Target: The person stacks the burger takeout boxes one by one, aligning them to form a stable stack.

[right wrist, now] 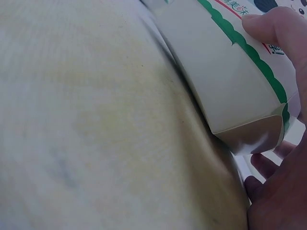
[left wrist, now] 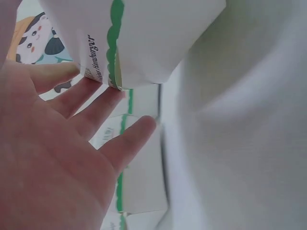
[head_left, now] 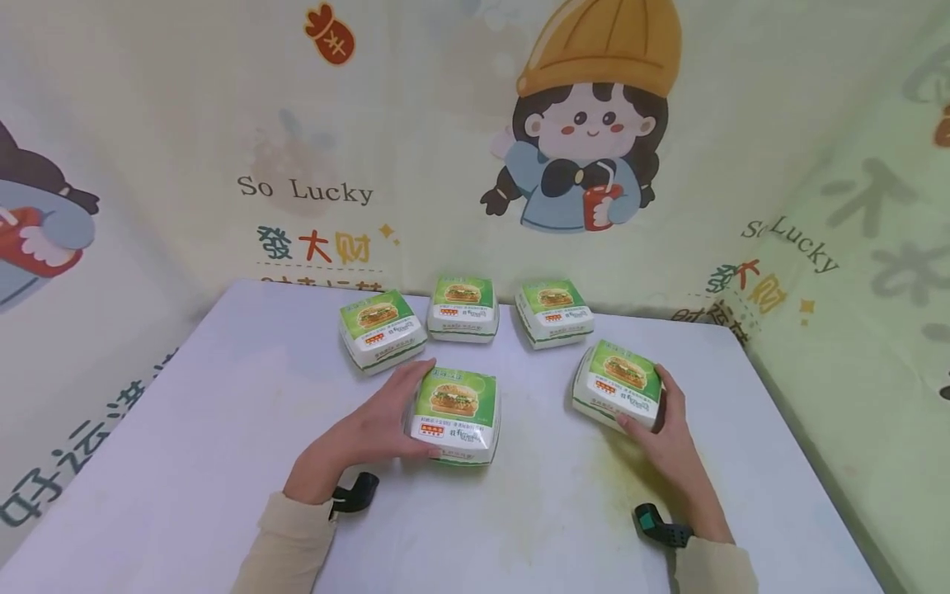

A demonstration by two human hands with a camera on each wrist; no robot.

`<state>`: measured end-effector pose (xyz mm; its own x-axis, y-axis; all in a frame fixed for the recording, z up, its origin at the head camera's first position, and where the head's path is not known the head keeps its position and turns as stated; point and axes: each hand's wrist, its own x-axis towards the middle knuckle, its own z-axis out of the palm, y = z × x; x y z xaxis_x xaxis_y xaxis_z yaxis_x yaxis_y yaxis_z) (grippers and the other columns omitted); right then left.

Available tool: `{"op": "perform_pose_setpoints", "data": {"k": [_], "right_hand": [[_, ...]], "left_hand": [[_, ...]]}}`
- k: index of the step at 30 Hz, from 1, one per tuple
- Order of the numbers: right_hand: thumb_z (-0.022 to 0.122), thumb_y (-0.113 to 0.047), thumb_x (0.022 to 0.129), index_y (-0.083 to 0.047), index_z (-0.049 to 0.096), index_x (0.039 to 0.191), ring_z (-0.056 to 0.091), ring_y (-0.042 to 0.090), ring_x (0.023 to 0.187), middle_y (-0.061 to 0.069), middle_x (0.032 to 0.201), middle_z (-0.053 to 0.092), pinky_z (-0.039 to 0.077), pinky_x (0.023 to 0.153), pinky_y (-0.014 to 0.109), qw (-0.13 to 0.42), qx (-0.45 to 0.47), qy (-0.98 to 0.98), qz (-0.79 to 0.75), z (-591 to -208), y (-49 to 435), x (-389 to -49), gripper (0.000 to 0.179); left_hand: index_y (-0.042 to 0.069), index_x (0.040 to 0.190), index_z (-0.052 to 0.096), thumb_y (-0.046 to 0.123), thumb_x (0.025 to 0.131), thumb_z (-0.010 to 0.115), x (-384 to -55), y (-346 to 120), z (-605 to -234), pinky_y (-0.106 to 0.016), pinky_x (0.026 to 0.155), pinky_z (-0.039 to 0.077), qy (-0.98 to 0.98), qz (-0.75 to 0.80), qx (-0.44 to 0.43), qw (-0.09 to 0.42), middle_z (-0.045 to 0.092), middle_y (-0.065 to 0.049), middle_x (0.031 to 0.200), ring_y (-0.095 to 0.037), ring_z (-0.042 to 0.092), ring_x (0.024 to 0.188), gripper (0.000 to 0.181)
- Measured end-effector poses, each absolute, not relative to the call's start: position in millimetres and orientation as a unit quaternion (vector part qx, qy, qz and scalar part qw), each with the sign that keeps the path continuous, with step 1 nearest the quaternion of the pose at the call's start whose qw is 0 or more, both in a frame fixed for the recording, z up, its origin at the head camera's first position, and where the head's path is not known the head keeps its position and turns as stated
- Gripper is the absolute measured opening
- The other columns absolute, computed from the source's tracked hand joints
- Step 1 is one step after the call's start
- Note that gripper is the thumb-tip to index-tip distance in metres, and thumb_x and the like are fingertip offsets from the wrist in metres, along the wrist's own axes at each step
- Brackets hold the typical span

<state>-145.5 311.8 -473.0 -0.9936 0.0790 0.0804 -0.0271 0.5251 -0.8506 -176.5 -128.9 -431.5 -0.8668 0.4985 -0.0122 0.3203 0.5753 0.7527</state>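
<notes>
In the head view, my left hand (head_left: 374,425) grips a green and white hamburger box (head_left: 456,412) by its left side, thumb at the front edge. The left wrist view shows this box (left wrist: 139,38) raised above the white surface, fingertips against its side. Farther right, my right hand (head_left: 674,429) holds a second hamburger box (head_left: 619,384), its thumb on the front and its fingers round the right side. That box (right wrist: 225,72) sits at or just above the table in the right wrist view; I cannot tell whether they touch. Both lids look closed.
Three more hamburger boxes stand at the back of the white table (head_left: 245,396): a left one (head_left: 382,330), a middle one (head_left: 463,309) and a right one (head_left: 554,312). Behind them hangs a printed cloth (head_left: 438,181). Dark bands sit on both wrists.
</notes>
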Motion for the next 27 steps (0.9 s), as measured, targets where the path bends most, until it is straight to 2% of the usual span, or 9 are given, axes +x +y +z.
{"op": "perform_pose_setpoints", "data": {"k": [4,6,7,10,13,14,19,23,27], "right_hand": [[0.07,-0.027,0.092,-0.031,-0.009,0.158,0.017,0.041,0.147,0.018,0.164,0.004,0.016,0.095,-0.006,0.062,-0.013,-0.871,0.487,-472.3,314.2,-147.4,0.102],[0.07,-0.026,0.092,-0.03,-0.009,0.158,0.014,0.041,0.149,0.018,0.164,0.002,0.016,0.097,-0.006,0.061,-0.015,-0.869,0.492,-472.4,314.8,-147.2,0.103],[0.07,-0.026,0.092,-0.03,-0.01,0.158,0.013,0.041,0.149,0.017,0.164,0.0,0.015,0.104,-0.003,0.059,-0.015,-0.867,0.495,-472.7,314.9,-146.9,0.103],[0.07,-0.027,0.092,-0.03,-0.011,0.158,0.005,0.042,0.152,0.015,0.166,-0.004,0.013,0.124,0.026,0.054,-0.016,-0.867,0.494,-472.3,314.9,-146.5,0.104],[0.069,-0.03,0.092,-0.031,-0.013,0.158,0.001,0.043,0.152,0.014,0.166,-0.007,0.006,0.122,0.059,0.047,-0.013,-0.871,0.488,-471.5,314.7,-146.7,0.106],[0.069,-0.031,0.092,-0.032,-0.014,0.157,0.0,0.043,0.152,0.014,0.166,-0.007,0.006,0.121,0.062,0.044,-0.012,-0.873,0.485,-471.2,314.7,-146.8,0.106],[0.068,-0.033,0.092,-0.032,-0.015,0.157,0.0,0.042,0.152,0.014,0.167,-0.008,0.004,0.121,0.063,0.04,-0.008,-0.876,0.48,-470.3,315.3,-147.3,0.105],[0.068,-0.031,0.093,-0.029,-0.014,0.158,0.0,0.041,0.153,0.014,0.167,-0.007,0.005,0.122,0.06,0.044,-0.004,-0.873,0.487,-469.6,315.4,-146.8,0.105],[0.069,-0.029,0.092,-0.025,-0.014,0.158,0.001,0.04,0.153,0.013,0.167,-0.007,0.008,0.122,0.058,0.042,-0.011,-0.866,0.498,-468.3,313.9,-144.9,0.106]], "left_hand": [[0.021,0.158,0.019,0.052,0.063,0.089,-177.1,-126.7,-426.2,-0.048,0.115,0.037,0.882,0.397,0.227,0.113,0.023,0.001,0.158,-0.019,0.032,0.14,0.122],[0.021,0.158,0.019,0.055,0.062,0.089,-176.9,-125.0,-426.8,-0.046,0.113,0.039,0.883,0.393,0.227,0.123,0.024,0.002,0.156,-0.018,0.034,0.137,0.123],[0.021,0.158,0.018,0.056,0.062,0.088,-176.7,-124.3,-427.3,-0.045,0.112,0.04,0.882,0.392,0.226,0.13,0.025,0.002,0.155,-0.017,0.035,0.136,0.124],[0.021,0.159,0.015,0.059,0.062,0.088,-175.9,-122.8,-429.2,-0.045,0.111,0.041,0.883,0.387,0.226,0.142,0.024,0.001,0.155,-0.017,0.036,0.133,0.127],[0.021,0.159,0.011,0.058,0.061,0.088,-175.0,-124.4,-429.4,-0.047,0.114,0.037,0.884,0.382,0.228,0.147,0.02,-0.001,0.157,-0.02,0.032,0.137,0.13],[0.02,0.16,0.01,0.058,0.061,0.088,-174.8,-125.6,-429.3,-0.048,0.116,0.036,0.883,0.381,0.231,0.147,0.018,-0.002,0.158,-0.021,0.031,0.139,0.131],[0.017,0.159,0.01,0.049,0.067,0.088,-174.1,-131.4,-427.8,-0.051,0.119,0.029,0.872,0.399,0.24,0.153,0.018,-0.003,0.161,-0.022,0.027,0.144,0.125],[0.017,0.159,0.015,0.046,0.07,0.086,-174.1,-132.2,-427.0,-0.051,0.118,0.031,0.867,0.407,0.245,0.153,0.024,-0.002,0.16,-0.021,0.031,0.141,0.117],[0.016,0.158,0.016,0.049,0.069,0.086,-172.8,-132.7,-426.7,-0.051,0.118,0.031,0.868,0.405,0.244,0.155,0.025,-0.001,0.16,-0.021,0.032,0.141,0.118]]}}
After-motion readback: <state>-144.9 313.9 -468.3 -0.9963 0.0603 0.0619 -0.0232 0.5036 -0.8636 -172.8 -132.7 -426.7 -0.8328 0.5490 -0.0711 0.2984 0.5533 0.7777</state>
